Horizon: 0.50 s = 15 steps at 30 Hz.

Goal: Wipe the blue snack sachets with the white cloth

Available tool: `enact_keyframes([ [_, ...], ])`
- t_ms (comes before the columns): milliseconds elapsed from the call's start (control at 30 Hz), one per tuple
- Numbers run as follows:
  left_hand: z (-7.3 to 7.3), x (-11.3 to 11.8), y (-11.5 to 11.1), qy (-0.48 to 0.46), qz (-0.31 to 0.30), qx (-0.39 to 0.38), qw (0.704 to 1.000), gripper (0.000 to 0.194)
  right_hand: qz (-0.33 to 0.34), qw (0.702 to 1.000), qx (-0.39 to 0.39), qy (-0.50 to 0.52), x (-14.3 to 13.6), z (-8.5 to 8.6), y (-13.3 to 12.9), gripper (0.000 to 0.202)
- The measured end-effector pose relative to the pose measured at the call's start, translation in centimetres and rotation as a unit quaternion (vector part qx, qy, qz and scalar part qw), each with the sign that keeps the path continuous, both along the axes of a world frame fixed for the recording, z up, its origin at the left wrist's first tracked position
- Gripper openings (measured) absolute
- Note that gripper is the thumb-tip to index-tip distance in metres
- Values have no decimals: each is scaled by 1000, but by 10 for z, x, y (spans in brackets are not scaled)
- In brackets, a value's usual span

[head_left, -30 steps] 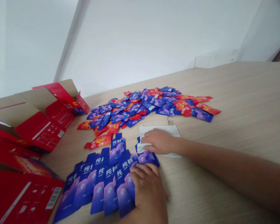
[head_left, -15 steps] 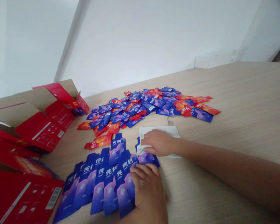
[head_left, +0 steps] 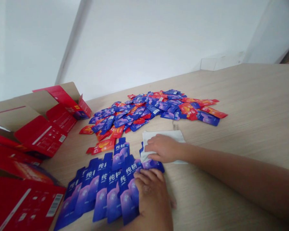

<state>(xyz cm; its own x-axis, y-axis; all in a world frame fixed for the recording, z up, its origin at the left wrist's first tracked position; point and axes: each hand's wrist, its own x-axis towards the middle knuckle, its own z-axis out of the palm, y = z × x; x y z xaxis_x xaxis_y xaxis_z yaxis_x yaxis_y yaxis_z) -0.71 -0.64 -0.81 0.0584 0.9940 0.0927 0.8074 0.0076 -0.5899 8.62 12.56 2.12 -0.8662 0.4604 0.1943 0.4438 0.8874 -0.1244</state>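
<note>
Two bare hands at work, head view, both over a pale wood-grain counter (head_left: 243, 134).

Left hand (head_left: 153, 192): palm down at the near edge, fingers slightly bent, fingertips touching the right end of a spread of flat blue-and-violet spouted pouches (head_left: 86, 189). Cannot tell whether it grips one or only presses; the underside is hidden.

Right hand (head_left: 162, 148): reaches in from the right, fingers curled closed on a folded white cloth (head_left: 178, 136). Cloth bunched at the fingertips, the remainder lying flat beneath and behind the hand. Its near-left edge overlaps a single blue-and-violet pouch (head_left: 153, 164), partly covered, just beyond the left hand's fingers.

Spread itself: pouches overlapping like shingles, printed faces up with white characters, necks pointing away from the person. One pouch sits farther out than its neighbours, its lower edge among their tops.

Beyond: a loose, mixed heap of blue and red-orange pouches (head_left: 144, 109), lying at all angles. One red-orange pouch (head_left: 103, 146) lies on its side at the heap's near edge, close to the spread.

Left side: several open red cardboard boxes (head_left: 26, 202), flaps raised, tan insides showing, a barcode on the nearest. White wall (head_left: 159, 38) behind the counter; a low white block (head_left: 208, 64) at its foot.
</note>
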Motion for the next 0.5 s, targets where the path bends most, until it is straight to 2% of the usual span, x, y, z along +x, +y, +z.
enact_keyframes([
  [133, 0, 0, 0, 0, -3, 6, 1000, 46, 65, 998, 0, 9, -5, 0, -8, 22],
  [367, -2, -1, 0, 10, -14, 16, 1000, 60, -21, 1000, -8, 0, -1, -1, 2, 24],
  [500, -2, -2, 0, 21, -15, 17, 1000, 52, 33, 999, 2, 5, -3, 0, -4, 23],
])
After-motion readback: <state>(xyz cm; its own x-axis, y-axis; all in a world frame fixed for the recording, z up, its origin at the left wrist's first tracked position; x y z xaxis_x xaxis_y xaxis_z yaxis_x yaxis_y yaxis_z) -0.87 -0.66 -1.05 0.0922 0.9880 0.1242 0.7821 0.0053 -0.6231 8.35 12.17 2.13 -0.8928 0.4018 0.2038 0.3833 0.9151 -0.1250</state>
